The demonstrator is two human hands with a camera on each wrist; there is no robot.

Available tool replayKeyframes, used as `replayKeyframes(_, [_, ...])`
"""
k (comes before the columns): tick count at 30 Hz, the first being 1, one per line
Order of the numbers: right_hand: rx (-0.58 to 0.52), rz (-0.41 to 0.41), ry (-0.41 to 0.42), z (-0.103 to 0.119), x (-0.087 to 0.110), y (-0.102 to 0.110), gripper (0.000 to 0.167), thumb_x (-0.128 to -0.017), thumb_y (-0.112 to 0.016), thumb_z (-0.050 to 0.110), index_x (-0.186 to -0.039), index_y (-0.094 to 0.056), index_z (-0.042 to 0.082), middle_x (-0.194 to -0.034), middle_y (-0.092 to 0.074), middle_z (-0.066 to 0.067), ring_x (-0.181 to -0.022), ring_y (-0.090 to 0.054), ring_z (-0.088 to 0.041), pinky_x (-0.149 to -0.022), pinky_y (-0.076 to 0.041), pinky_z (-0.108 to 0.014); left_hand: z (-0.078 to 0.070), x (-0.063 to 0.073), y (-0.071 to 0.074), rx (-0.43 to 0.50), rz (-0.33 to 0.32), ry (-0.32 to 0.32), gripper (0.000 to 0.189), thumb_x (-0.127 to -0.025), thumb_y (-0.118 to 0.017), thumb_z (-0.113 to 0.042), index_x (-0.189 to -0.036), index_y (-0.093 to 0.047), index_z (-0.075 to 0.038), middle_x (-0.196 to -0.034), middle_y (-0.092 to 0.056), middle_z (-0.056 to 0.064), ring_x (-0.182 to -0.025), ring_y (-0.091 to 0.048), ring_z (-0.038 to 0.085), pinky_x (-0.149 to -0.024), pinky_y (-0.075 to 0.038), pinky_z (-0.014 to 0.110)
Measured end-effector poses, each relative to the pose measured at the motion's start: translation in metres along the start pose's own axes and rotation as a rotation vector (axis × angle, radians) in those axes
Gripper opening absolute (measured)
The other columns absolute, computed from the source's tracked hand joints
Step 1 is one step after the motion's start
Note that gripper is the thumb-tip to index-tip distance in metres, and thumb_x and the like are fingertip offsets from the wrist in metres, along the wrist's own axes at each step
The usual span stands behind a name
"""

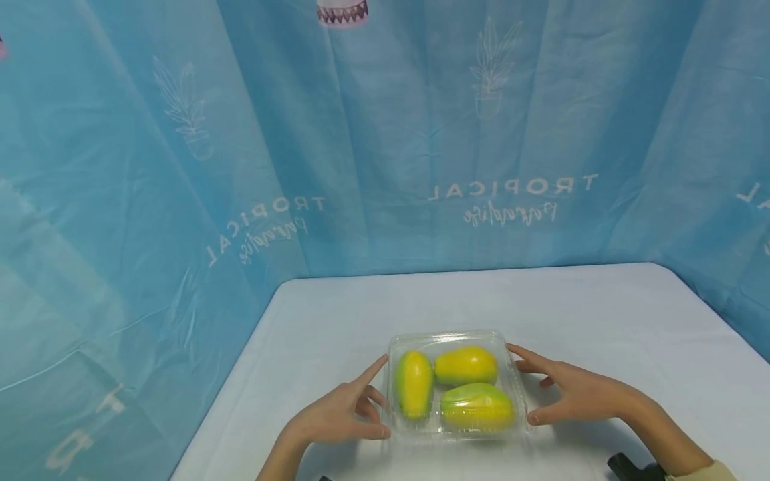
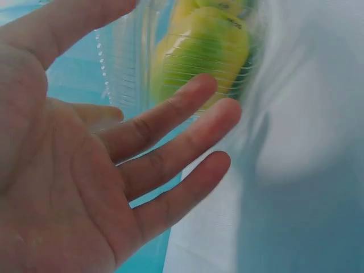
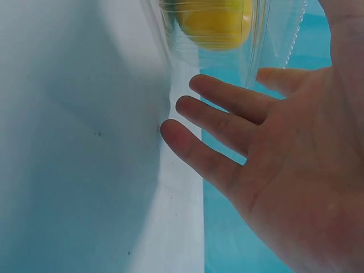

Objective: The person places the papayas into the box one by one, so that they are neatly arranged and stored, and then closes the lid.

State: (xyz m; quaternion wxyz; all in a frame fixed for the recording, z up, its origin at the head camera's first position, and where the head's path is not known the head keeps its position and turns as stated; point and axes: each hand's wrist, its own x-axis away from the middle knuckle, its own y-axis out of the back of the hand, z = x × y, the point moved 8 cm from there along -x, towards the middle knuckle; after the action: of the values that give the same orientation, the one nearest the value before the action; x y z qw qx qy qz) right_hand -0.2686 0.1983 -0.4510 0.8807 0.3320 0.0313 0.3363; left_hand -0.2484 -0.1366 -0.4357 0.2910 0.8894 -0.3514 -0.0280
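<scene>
A clear plastic box (image 1: 442, 338) rests on the white table and holds three yellow-green, mango-like fruits. One fruit (image 1: 415, 384) lies lengthwise at the left, another (image 1: 466, 365) crosswise at the back right, and the third (image 1: 477, 407) crosswise at the front right. My left hand (image 1: 344, 409) is at the box's left side, index fingertip and thumb at its edge. At the opposite side, my right hand (image 1: 586, 389) has its fingertips and thumb close to the edge. Both wrist views show fingers spread and fairly straight, near the ribbed box wall (image 2: 122, 68). Whether the fingertips touch it, I cannot tell.
The white table (image 1: 361, 304) has rounded far corners. Blue printed curtains (image 1: 385, 147) hang behind it and along both sides. A black object (image 1: 634, 467) sits at the right wrist, beside a light sleeve (image 1: 706, 473).
</scene>
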Motion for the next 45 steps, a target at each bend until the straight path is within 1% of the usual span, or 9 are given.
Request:
replayKeyframes(4, [-0.007,0.003,0.002,0.001,-0.002,0.000,0.100,-0.082,-0.076,0.037,-0.155,-0.007,0.034,-0.151,-0.033,-0.010,-0.131,-0.038,-0.029,-0.094,-0.045,-0.046,0.003,-0.002,0.001,-0.018,-0.030,0.048,0.102,-0.080,-0.078,-0.034,-0.156,-0.010,-0.027,-0.107,-0.064,0.001,-0.085,-0.064,0.013,-0.083,-0.051,0.039])
replayKeyframes(9, [-0.026,0.010,-0.004,0.003,-0.003,-0.003,0.102,-0.080,-0.077,0.036,-0.155,-0.007,0.033,-0.150,-0.034,-0.013,-0.129,-0.040,-0.029,-0.093,-0.045,-0.047,0.008,-0.004,-0.002,-0.016,-0.038,0.106,0.104,-0.077,-0.080,-0.035,-0.156,-0.012,-0.023,-0.104,-0.064,-0.002,-0.084,-0.064,0.013,-0.078,-0.051,0.033])
replayKeyframes(17, [-0.031,0.023,-0.022,0.004,-0.003,-0.004,0.106,-0.079,-0.077,0.038,-0.155,-0.005,0.031,-0.147,-0.037,-0.017,-0.126,-0.042,-0.032,-0.092,-0.044,-0.052,0.013,-0.007,-0.006,0.005,-0.029,0.123,0.107,-0.076,-0.081,-0.033,-0.156,-0.010,-0.026,-0.091,-0.065,-0.004,-0.079,-0.064,0.015,-0.073,-0.051,0.032])
replayKeyframes(20, [-0.030,0.020,-0.025,0.003,-0.002,-0.004,0.106,-0.079,-0.077,0.037,-0.155,-0.004,0.031,-0.146,-0.038,-0.017,-0.125,-0.043,-0.033,-0.092,-0.044,-0.052,0.013,-0.008,-0.009,0.076,-0.013,0.091,0.105,-0.079,-0.079,-0.030,-0.156,-0.008,-0.025,-0.086,-0.068,0.001,-0.075,-0.065,0.019,-0.071,-0.051,0.031])
replayKeyframes(25, [-0.061,0.038,-0.025,0.001,-0.003,-0.007,0.104,-0.081,-0.076,0.036,-0.155,-0.004,0.033,-0.147,-0.037,-0.016,-0.127,-0.041,-0.031,-0.093,-0.043,-0.051,0.013,-0.007,-0.019,0.352,0.047,0.026,0.098,-0.086,-0.071,-0.013,-0.156,-0.002,-0.022,-0.085,-0.071,0.013,-0.075,-0.069,0.031,-0.076,-0.055,0.034])
replayKeyframes(27, [-0.057,0.038,-0.021,0.001,-0.003,-0.007,0.104,-0.081,-0.076,0.036,-0.155,-0.003,0.034,-0.147,-0.037,-0.015,-0.127,-0.041,-0.031,-0.093,-0.043,-0.050,0.013,-0.007,-0.020,0.420,0.044,0.014,0.098,-0.087,-0.070,-0.008,-0.156,-0.002,-0.022,-0.085,-0.071,0.016,-0.077,-0.069,0.034,-0.079,-0.055,0.036])
replayKeyframes(32, [-0.039,0.030,-0.023,-0.001,-0.004,-0.005,0.104,-0.081,-0.075,0.037,-0.155,-0.002,0.034,-0.147,-0.037,-0.015,-0.126,-0.042,-0.030,-0.093,-0.044,-0.050,0.012,-0.008,-0.019,0.452,0.002,0.026,0.101,-0.083,-0.072,-0.006,-0.156,-0.006,-0.025,-0.084,-0.070,0.020,-0.076,-0.069,0.036,-0.082,-0.054,0.034])
replayKeyframes(41, [-0.055,0.028,-0.006,-0.001,-0.005,-0.006,0.103,-0.082,-0.075,0.036,-0.155,-0.003,0.032,-0.148,-0.035,-0.015,-0.127,-0.041,-0.031,-0.093,-0.044,-0.049,0.006,-0.008,-0.019,0.483,0.005,0.016,0.104,-0.079,-0.072,0.000,-0.156,-0.006,-0.023,-0.079,-0.068,0.024,-0.068,-0.068,0.038,-0.082,-0.054,0.037])
replayKeyframes(45, [-0.055,0.026,-0.003,0.001,-0.003,-0.006,0.102,-0.082,-0.075,0.036,-0.155,-0.003,0.032,-0.148,-0.036,-0.014,-0.127,-0.042,-0.029,-0.093,-0.044,-0.048,0.008,-0.009,-0.019,0.485,-0.006,0.034,0.103,-0.079,-0.073,-0.002,-0.156,-0.008,-0.023,-0.081,-0.069,0.023,-0.072,-0.069,0.038,-0.084,-0.053,0.036])
